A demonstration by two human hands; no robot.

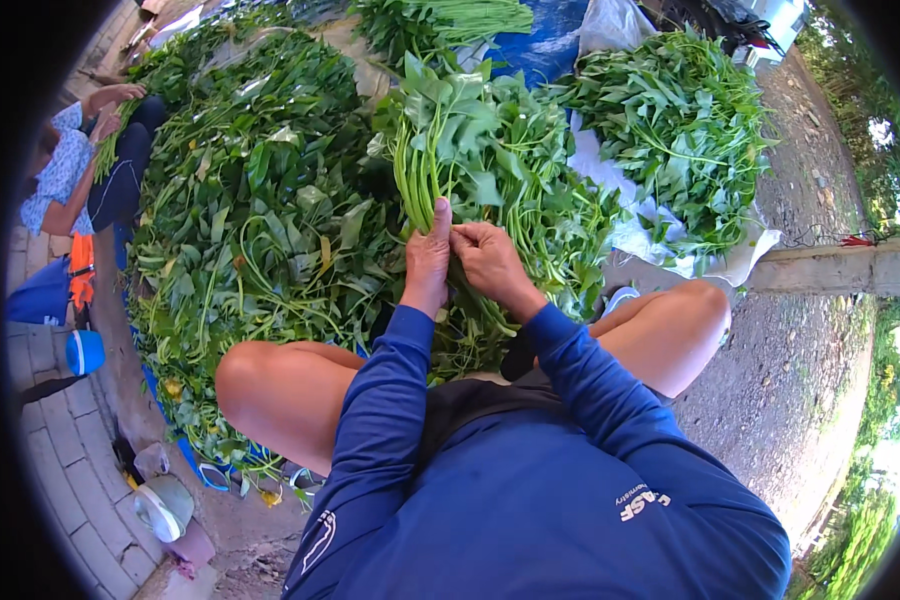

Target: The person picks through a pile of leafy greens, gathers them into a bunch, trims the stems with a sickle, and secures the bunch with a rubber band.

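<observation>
The left hand has fingers clamped on a leafy bundle toward twelve o'clock, the right hand pinches its together alongside, and work looks partway, with loose greens left at ten.

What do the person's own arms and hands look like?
Both arms wear long, dark blue sleeves: the left sleeve and right sleeve are creased and end in cuffs at the wrists. A white mark shows high on the left sleeve. The left hand and right hand wear no gloves.
</observation>
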